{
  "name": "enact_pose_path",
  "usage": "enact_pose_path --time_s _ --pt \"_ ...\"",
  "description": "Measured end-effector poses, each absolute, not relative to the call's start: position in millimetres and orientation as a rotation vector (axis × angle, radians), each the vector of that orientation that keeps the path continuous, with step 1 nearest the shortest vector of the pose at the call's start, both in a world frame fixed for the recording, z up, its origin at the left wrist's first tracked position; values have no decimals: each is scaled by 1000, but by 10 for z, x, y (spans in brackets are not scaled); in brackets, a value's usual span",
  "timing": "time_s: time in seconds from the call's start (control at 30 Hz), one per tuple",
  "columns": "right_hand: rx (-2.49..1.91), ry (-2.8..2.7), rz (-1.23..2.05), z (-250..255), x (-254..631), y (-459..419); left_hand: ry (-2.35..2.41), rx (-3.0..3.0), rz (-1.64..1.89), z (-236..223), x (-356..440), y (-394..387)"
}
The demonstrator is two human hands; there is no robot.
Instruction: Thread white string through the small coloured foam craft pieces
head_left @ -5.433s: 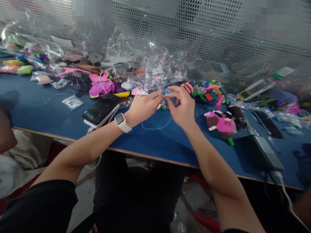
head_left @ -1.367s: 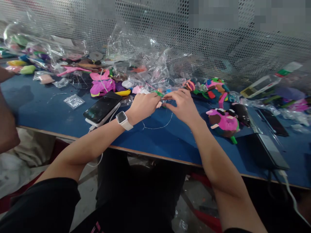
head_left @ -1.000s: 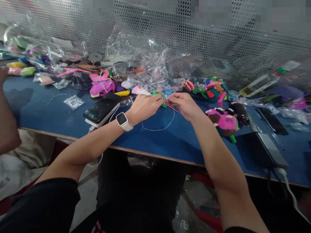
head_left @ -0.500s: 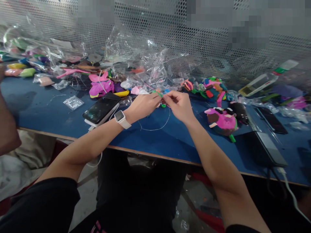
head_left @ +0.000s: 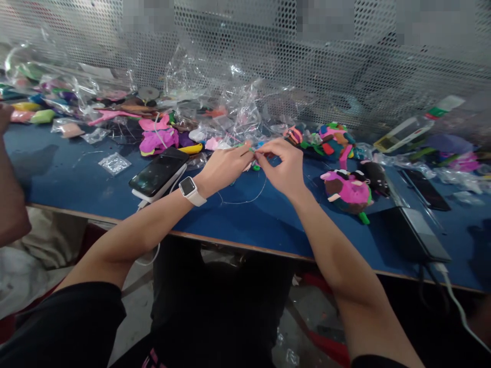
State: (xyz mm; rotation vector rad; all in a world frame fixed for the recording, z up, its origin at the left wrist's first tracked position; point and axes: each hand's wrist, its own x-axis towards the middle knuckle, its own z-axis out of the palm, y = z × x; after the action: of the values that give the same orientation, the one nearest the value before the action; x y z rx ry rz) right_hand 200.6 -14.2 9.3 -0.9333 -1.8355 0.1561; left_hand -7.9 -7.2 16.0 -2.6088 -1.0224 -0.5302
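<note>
My left hand (head_left: 226, 166), with a white-banded watch on its wrist, is closed in a pinch over a small green piece. My right hand (head_left: 284, 164) has thumb and forefinger pressed together right beside it; what lies between these fingertips is too small to make out. Just below the fingertips another bit of green (head_left: 256, 167) shows. A thin clear thread (head_left: 245, 202) curves in a loop on the table beneath both hands. Crumpled clear plastic wrap (head_left: 241, 110) is heaped behind them.
On the blue table (head_left: 238, 225), a phone on a white power bank (head_left: 157, 174) lies left, near a magenta clay figure (head_left: 159, 137). Multicoloured clay lumps (head_left: 349, 191), a black case (head_left: 418, 232) and a clear bottle (head_left: 406, 130) are right. Another person's arm (head_left: 11, 189) shows far left.
My right hand has shifted slightly, its thumb and forefinger now forming a rounder pinch. My left hand stays almost in place. The thread's loop looks a little smaller.
</note>
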Motion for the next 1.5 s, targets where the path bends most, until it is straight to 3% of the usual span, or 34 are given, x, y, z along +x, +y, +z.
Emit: enact_pose_path --time_s 0.57,0.87,1.13,1.37,1.5 --pt "-888 -1962 -180 -27 2100 -68 -1029 -2641 -545 199 -84 -101" --pt "-969 -1963 20 -9 2077 -39 -1019 -2595 -449 236 -80 -126" --pt "-1124 -1868 643 -21 2106 24 -1012 -2617 -355 255 -42 -164" --pt "-1096 -1874 457 30 2123 -7 -1045 -2612 -333 232 -39 -167" --pt "-1164 -1705 837 32 2124 24 -1028 -2607 -350 234 -37 -180"
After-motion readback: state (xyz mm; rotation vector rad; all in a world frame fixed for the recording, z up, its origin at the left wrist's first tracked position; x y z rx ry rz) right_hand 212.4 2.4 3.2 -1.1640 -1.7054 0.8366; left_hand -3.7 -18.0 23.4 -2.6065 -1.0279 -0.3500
